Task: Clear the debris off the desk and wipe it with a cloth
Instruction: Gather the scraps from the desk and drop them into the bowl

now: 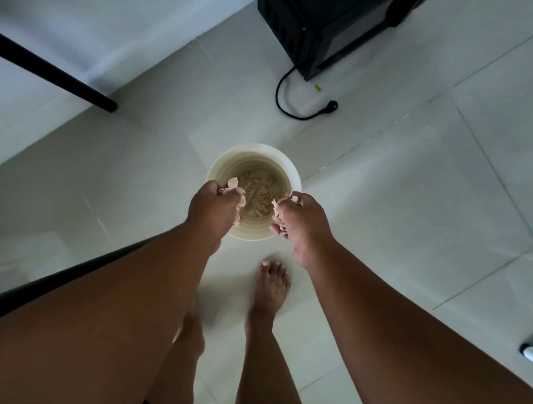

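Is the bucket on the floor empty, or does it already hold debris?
Not empty: pale scraps cover the bottom of the upright bucket. How deep they lie cannot be told.
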A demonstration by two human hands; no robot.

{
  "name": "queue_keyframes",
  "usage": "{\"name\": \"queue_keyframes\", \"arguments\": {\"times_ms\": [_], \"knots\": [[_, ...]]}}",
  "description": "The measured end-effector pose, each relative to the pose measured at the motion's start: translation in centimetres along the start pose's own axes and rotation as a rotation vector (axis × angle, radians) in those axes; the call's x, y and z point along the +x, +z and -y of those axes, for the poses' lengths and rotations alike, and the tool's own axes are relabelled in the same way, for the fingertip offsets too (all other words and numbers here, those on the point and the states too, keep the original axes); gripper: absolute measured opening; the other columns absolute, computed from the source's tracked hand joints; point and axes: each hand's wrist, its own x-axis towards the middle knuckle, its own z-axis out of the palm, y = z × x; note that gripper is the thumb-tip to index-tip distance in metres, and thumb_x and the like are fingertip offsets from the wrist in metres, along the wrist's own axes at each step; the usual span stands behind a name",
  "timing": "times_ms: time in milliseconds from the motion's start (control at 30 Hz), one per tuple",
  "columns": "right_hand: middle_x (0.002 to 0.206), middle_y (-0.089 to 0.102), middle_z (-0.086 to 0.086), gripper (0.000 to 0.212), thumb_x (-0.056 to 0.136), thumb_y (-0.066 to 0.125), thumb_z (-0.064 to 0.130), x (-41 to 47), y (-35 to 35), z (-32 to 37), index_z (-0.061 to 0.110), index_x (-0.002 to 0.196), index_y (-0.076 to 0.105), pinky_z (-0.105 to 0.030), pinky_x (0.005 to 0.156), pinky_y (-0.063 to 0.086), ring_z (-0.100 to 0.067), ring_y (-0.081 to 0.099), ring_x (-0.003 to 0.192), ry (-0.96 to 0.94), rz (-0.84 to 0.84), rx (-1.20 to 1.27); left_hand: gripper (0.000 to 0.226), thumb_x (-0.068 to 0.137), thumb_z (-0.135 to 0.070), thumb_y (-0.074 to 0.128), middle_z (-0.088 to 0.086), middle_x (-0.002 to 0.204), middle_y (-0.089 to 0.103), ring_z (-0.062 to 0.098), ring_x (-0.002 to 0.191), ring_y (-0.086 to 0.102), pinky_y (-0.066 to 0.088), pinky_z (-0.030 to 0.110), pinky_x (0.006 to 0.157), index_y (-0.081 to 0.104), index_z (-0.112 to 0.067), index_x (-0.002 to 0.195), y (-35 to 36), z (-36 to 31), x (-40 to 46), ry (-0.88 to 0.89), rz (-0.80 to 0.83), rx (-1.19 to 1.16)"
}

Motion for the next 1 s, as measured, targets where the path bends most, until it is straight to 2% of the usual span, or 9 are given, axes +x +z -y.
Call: {"name": "queue_keyframes", "arguments": {"times_ms": [67,133,233,500,600,667,767,900,1000], "knots": [[0.098,0.065,-0.006,0.031,0.093,0.058,0.007,0.1,-0.1,-0.1,0.023,0.120,0.058,-0.030,0.069,0.062,-0.020,0.067,0.089,0.000,0.010,0.013,0.034,0.094,-0.025,0.067,0.019,0.112,0.071,0.028,0.087,0.065,0.059,0.043,0.087,0.062,-0.008,0.123,0.0,0.1,0.2,-0.002,-0.004,0.005],[0.108,0.066,-0.003,0.039,0.097,0.060,0.011,0.3,-0.1,-0.2,0.020,0.135,0.057,-0.035,0.082,0.064,-0.021,0.069,0.104,0.016,0.006,0.038,0.038,0.095,-0.026,0.067,0.014,0.118,0.067,0.024,0.092,0.067,0.062,0.046,0.089,0.058,-0.013,0.129,-0.1,-0.1,0.2,-0.020,-0.030,-0.023],[0.127,0.062,-0.009,0.047,0.100,0.060,0.015,0.4,-0.2,-0.3,0.016,0.146,0.051,-0.038,0.087,0.063,-0.019,0.066,0.107,0.053,0.013,0.057,0.037,0.098,-0.029,0.065,0.007,0.119,0.063,0.017,0.088,0.064,0.062,0.046,0.089,0.057,-0.016,0.131,-0.2,-0.1,0.0,-0.042,-0.044,-0.054],[0.113,0.061,-0.007,0.051,0.103,0.056,0.016,-0.5,-0.4,0.3,0.014,0.153,0.043,-0.049,0.102,0.056,-0.024,0.064,0.116,0.109,0.057,0.098,0.030,0.101,-0.028,0.060,0.006,0.126,0.061,0.022,0.108,0.065,0.061,0.045,0.092,0.057,-0.017,0.128,-0.5,-0.4,-1.4,-0.048,-0.043,-0.026],[0.101,0.062,0.000,0.048,0.103,0.057,0.020,-1.5,-0.6,0.5,0.017,0.149,0.047,-0.052,0.098,0.058,-0.019,0.068,0.102,0.090,0.057,0.042,0.026,0.102,-0.028,0.059,0.007,0.124,0.062,0.023,0.107,0.065,0.060,0.046,0.093,0.057,-0.017,0.126,-0.4,-1.0,-2.7,-0.039,-0.041,-0.015],[0.101,0.063,0.000,0.046,0.103,0.057,0.019,-2.7,-0.8,0.7,0.015,0.148,0.049,-0.044,0.094,0.060,-0.020,0.067,0.108,0.064,0.058,0.051,0.028,0.102,-0.029,0.059,0.007,0.122,0.062,0.023,0.108,0.064,0.061,0.046,0.092,0.058,-0.017,0.127,-0.5,-1.6,-4.1,-0.025,-0.037,-0.019],[0.103,0.066,-0.003,0.034,0.102,0.055,0.018,-5.3,-1.3,1.6,0.018,0.136,0.057,-0.036,0.087,0.062,-0.019,0.068,0.105,0.028,0.065,0.054,0.028,0.100,-0.029,0.061,0.005,0.117,0.064,0.021,0.102,0.066,0.061,0.046,0.091,0.061,-0.018,0.126,-0.8,-2.7,-6.6,-0.002,-0.038,-0.042],[0.102,0.072,-0.012,0.022,0.099,0.055,0.015,-11.2,-1.8,3.7,0.018,0.117,0.067,-0.039,0.083,0.063,-0.024,0.072,0.096,-0.036,0.051,0.050,0.018,0.100,-0.026,0.060,0.011,0.116,0.066,0.027,0.106,0.066,0.061,0.048,0.090,0.064,-0.017,0.115,-2.6,-5.2,-11.5,0.064,-0.023,-0.034],[0.094,0.074,-0.014,0.021,0.098,0.055,0.013,-16.4,-1.8,6.0,0.018,0.113,0.069,-0.032,0.066,0.058,-0.023,0.072,0.085,-0.106,0.079,0.048,0.012,0.099,-0.034,0.062,0.004,0.105,0.072,0.022,0.096,0.070,0.063,0.044,0.083,0.066,-0.027,0.106,-5.0,-7.9,-15.9,0.167,-0.017,-0.006]]}}
